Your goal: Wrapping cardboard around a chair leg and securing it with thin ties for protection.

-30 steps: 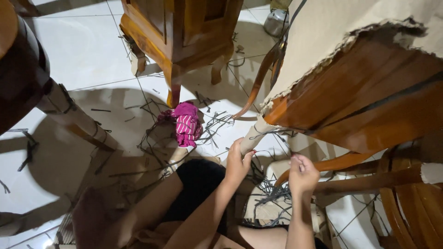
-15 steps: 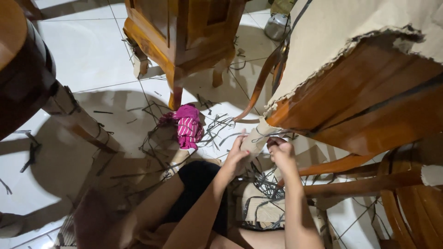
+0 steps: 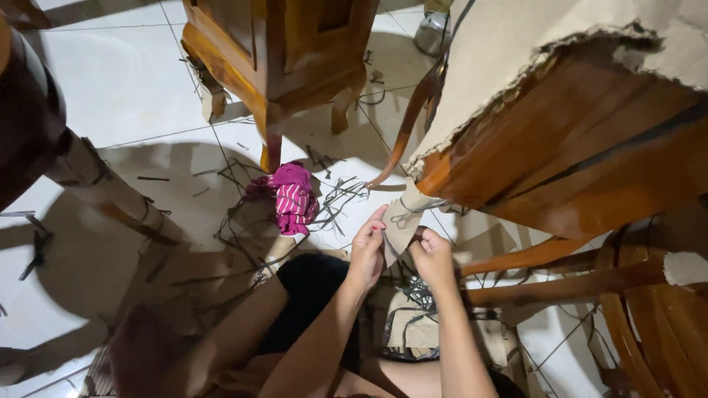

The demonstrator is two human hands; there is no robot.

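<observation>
My left hand (image 3: pixel 366 250) and my right hand (image 3: pixel 432 258) both grip the tan cardboard wrap (image 3: pixel 402 221) around a wooden furniture leg, just below the corner of a large wooden piece (image 3: pixel 575 155). That piece is partly covered by torn cardboard (image 3: pixel 516 44). The two hands sit close together on either side of the wrapped leg. Black plastic straps (image 3: pixel 417 295) lie tangled beneath my hands.
A wooden cabinet (image 3: pixel 280 51) stands at the back. A pink striped cloth (image 3: pixel 293 199) lies on the white tiled floor (image 3: pixel 125 88) among loose black strap pieces. A wrapped leg (image 3: pixel 103 191) stands at left. Curved wooden chair parts (image 3: pixel 634 295) crowd the right.
My right hand has moved left and up from the straps to the wrapped leg, meeting my left hand there. The left hand stayed on the wrap.
</observation>
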